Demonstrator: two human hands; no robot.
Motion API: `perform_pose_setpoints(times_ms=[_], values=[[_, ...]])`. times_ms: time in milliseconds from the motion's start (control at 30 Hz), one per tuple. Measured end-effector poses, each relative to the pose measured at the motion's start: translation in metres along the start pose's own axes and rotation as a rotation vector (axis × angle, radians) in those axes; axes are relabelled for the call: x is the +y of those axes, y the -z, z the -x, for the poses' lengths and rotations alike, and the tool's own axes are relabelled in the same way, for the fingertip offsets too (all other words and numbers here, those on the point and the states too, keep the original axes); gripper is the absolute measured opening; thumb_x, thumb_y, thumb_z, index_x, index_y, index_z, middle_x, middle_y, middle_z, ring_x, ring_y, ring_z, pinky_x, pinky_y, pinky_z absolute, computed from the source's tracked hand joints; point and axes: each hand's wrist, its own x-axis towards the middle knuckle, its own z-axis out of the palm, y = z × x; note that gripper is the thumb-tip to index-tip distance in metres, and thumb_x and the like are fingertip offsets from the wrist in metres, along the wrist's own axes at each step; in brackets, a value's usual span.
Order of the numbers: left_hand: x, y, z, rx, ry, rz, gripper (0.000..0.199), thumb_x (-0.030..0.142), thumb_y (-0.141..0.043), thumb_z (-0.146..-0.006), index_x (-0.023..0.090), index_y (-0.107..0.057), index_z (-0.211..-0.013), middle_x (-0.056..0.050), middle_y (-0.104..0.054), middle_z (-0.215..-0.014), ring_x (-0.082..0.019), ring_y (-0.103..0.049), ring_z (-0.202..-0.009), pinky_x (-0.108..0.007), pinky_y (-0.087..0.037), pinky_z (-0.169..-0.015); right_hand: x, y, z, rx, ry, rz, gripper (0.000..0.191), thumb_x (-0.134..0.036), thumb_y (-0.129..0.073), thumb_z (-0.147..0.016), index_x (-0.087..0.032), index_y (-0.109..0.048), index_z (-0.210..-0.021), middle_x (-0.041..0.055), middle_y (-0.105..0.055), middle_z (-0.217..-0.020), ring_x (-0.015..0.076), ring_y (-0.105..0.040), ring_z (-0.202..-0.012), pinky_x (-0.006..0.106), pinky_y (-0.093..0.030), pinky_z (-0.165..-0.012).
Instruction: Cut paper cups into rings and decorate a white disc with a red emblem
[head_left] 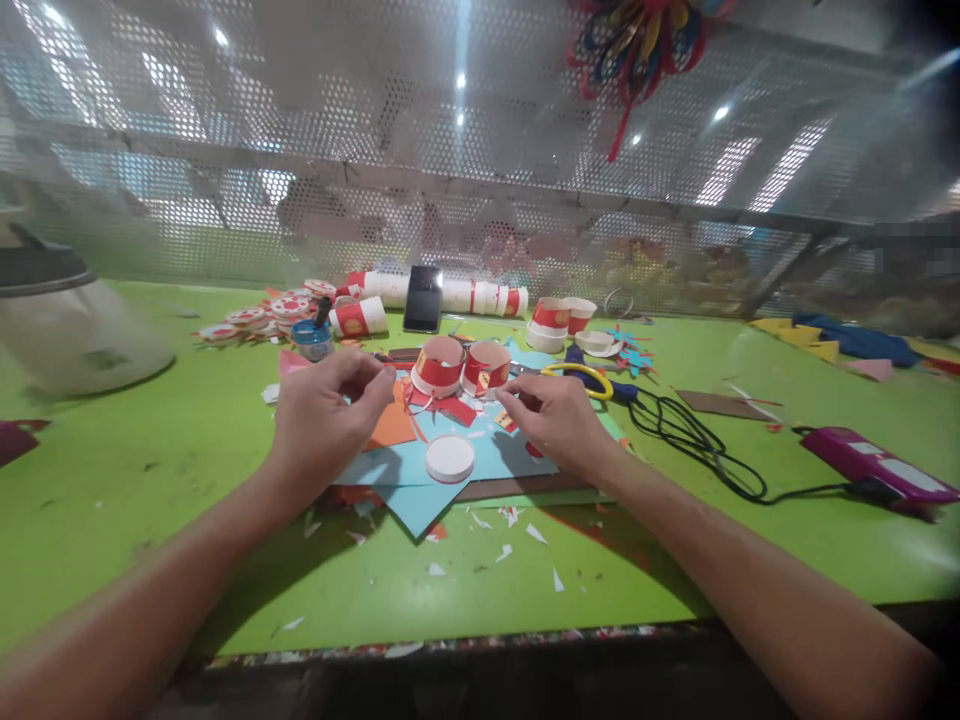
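- Paper scraps, white and red: strewn along the near edge of the green bench.
- White round disc: flat on light-blue sheets, nearer than the cups.
- Left hand: thumb and forefinger drawn close, left of the cups; whether anything is pinched, cannot tell.
- Right hand: fingers curled, tips close to the right cup; contact or grip, cannot tell.
- Left cup and right cup: red paper, cut down, side by side between the hands; pale inner walls visible.
- Magenta box, far right: black cable looping towards the scissors.
- Scissors, yellow-handled: beyond the right hand.
- Small blue tub: beyond the left hand; dark handle at its rim, inside or behind, cannot tell.
- Large pale container, dark-topped: far left; contents not discernible.
- Red-and-white cup: on its side.
- Phone: propped upright, hiding part of a row of nested cups.
- Perforated panel: behind everything on the bench.
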Motion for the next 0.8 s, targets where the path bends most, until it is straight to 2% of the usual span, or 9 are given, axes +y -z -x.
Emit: perform_pose_setpoints(times_ms=[133,267,333,467,600,800], values=[[0.001,-0.002,0.000,-0.050,0.007,0.043,0.020,0.031,-0.057,-0.080,0.020,-0.059,-0.065,0.001,-0.060,-0.059,-0.014,-0.053,-0.053,-0.027,-0.040,-0.053,-0.004,-0.001,0.002,-0.072,0.017,-0.040,0.025,-0.024,-0.055,-0.087,-0.013,-0.071,-0.072,0.0004,-0.061,-0.056,0.0101,-0.045,-0.049,0.023,-0.033,-0.052],[-0.004,-0.005,-0.001,-0.170,-0.048,0.054,0.021,0.032,-0.057,-0.080,0.019,-0.058,-0.064,0.001,-0.060,-0.058,-0.014,-0.052,-0.054,-0.026,-0.040,-0.052,-0.008,-0.003,0.006,-0.191,0.121,-0.053,0.027,-0.023,-0.054,-0.089,-0.013,-0.069,-0.071,0.0022,-0.063,-0.062,0.0114,-0.048,-0.056,0.024,-0.035,-0.056],[-0.009,-0.007,-0.003,-0.181,-0.066,0.010,0.021,0.032,-0.056,-0.080,0.019,-0.059,-0.064,0.001,-0.060,-0.058,-0.013,-0.051,-0.052,-0.025,-0.039,-0.052,-0.008,-0.005,0.008,-0.204,0.155,-0.053,0.027,-0.021,-0.052,-0.091,-0.013,-0.069,-0.072,0.0040,-0.065,-0.066,0.0124,-0.050,-0.059,0.025,-0.036,-0.058],[-0.020,-0.005,-0.010,-0.043,-0.077,-0.108,0.018,0.030,-0.055,-0.081,0.018,-0.062,-0.070,0.001,-0.060,-0.059,-0.013,-0.053,-0.053,-0.025,-0.039,-0.054,-0.008,-0.003,0.009,-0.089,0.094,-0.102,0.025,-0.022,-0.053,-0.090,-0.013,-0.071,-0.076,0.0035,-0.064,-0.064,0.0126,-0.049,-0.057,0.026,-0.036,-0.057],[-0.027,0.001,-0.018,0.108,-0.075,-0.180,0.014,0.025,-0.054,-0.080,0.017,-0.063,-0.072,0.002,-0.060,-0.059,-0.013,-0.053,-0.054,-0.024,-0.038,-0.056,-0.008,0.003,0.008,0.040,0.036,-0.123,0.029,-0.029,-0.054,-0.089,-0.011,-0.072,-0.075,0.0008,-0.057,-0.056,0.0112,-0.042,-0.050,0.026,-0.032,-0.051],[-0.038,0.003,-0.028,0.159,-0.014,-0.242,0.016,0.024,-0.053,-0.077,0.018,-0.062,-0.065,0.001,-0.060,-0.058,-0.013,-0.051,-0.053,-0.025,-0.037,-0.056,-0.001,0.016,0.001,0.204,0.064,-0.075,0.029,-0.031,-0.054,-0.086,-0.013,-0.068,-0.068,-0.0014,-0.049,-0.053,0.0117,-0.040,-0.051,0.026,-0.031,-0.050]])
